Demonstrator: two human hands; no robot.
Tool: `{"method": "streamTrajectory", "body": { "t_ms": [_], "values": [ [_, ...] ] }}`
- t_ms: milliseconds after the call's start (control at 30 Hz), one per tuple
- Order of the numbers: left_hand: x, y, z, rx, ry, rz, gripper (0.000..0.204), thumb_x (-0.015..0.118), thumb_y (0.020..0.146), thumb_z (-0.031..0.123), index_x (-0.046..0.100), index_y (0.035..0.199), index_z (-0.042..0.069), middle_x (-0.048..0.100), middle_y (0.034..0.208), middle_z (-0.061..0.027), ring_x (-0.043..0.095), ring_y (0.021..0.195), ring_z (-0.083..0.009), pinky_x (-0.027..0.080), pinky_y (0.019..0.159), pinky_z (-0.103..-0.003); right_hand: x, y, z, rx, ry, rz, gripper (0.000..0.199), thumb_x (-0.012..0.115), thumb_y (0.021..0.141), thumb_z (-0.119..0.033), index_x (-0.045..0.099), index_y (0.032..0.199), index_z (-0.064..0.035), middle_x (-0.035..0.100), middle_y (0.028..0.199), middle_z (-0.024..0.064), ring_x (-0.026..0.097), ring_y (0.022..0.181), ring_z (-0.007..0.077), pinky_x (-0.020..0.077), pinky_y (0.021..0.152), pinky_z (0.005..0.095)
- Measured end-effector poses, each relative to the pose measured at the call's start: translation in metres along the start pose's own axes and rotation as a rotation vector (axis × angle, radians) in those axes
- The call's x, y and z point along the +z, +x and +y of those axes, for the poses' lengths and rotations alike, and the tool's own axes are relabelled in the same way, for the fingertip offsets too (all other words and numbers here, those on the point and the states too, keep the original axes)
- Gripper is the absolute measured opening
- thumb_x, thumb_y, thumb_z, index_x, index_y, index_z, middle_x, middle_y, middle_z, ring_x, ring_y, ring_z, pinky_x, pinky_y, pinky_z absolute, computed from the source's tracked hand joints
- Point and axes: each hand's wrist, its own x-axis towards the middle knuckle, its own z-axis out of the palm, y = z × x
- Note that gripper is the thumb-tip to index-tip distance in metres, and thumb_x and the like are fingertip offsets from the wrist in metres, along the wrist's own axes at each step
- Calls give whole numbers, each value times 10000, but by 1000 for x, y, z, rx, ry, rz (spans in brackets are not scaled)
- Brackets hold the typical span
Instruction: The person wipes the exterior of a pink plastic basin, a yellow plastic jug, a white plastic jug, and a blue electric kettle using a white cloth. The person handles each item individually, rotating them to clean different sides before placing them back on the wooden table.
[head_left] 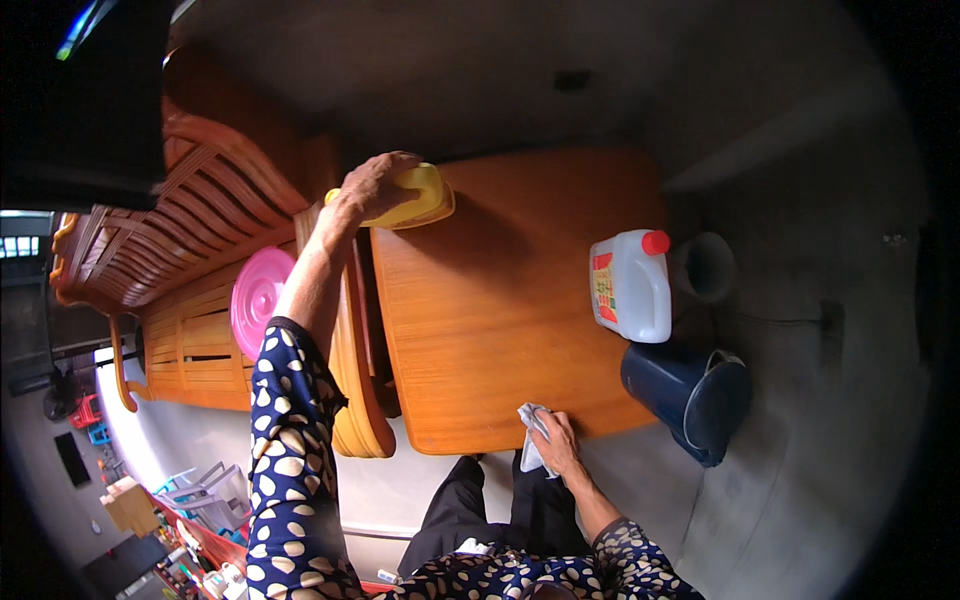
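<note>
Wooden desk [500,310] below you: your left hand [375,185] grips a yellow container [425,197], your right hand [556,445] clutches a white cloth [531,432].

The bench [500,300] is warm orange-brown wood with fine straight grain. The tub [425,195] under the left hand [375,185] is bright yellow. The cloth [530,435] in the right hand [558,445] is white. The jug [632,290] is milky white with a red cap and a red-and-yellow label. The bucket [690,395] is dark navy. The round lid [258,298] is pink. The sleeves [290,450] are navy with cream spots
</note>
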Motion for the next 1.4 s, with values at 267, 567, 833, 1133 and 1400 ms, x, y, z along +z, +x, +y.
{"method": "streamTrajectory", "body": {
  "t_ms": [267, 567, 833, 1133, 1400],
  "values": [
    [-19, -8, 38, -79, 137, 14, 584, 760, 663, 330, 546, 1159, 109, 643, 1072, -146, 611, 1033, -341, 484, 856, -414, -3, -5, -4, 45, -35, 29, 414, 682, 824, -202, 586, 1194, -43, 570, 1082, 191, 569, 1010, 362, 470, 861, 417],
    [-23, 3, 42, -162, 101, 97, 664, 696, 727, 559, 548, 1179, 95, 627, 1145, -147, 588, 1091, -340, 458, 918, -421, -14, -28, 15, 115, -40, 75, 435, 662, 828, -256, 565, 1218, -88, 565, 1073, 173, 567, 1008, 370, 474, 836, 436],
    [-2, -10, 78, 121, 170, 588, 296, 727, 804, 230, 602, 1029, 84, 588, 1079, -135, 542, 1025, -337, 456, 861, -417, -25, -41, 12, 126, -21, 81, 437, 665, 824, -248, 565, 1213, -76, 563, 1086, 181, 558, 1022, 371, 467, 858, 430],
    [145, -58, 292, -395, -1613, -33, 325, 559, 959, 181, 557, 1189, -48, 652, 1083, -127, 641, 967, -192, 508, 841, -314, -22, -32, 7, 122, 8, 69, 421, 648, 836, -257, 555, 1222, -117, 565, 1098, 170, 557, 1044, 365, 469, 871, 438],
    [184, -40, 322, -513, -1442, 206, 272, 643, 896, 218, 574, 1022, -13, 577, 824, -42, 494, 701, -125, 423, 613, -299, -29, -48, 16, 163, 8, 29, 430, 647, 841, -245, 551, 1240, -118, 555, 1126, 176, 535, 1083, 359, 450, 904, 428]
  ]
}}
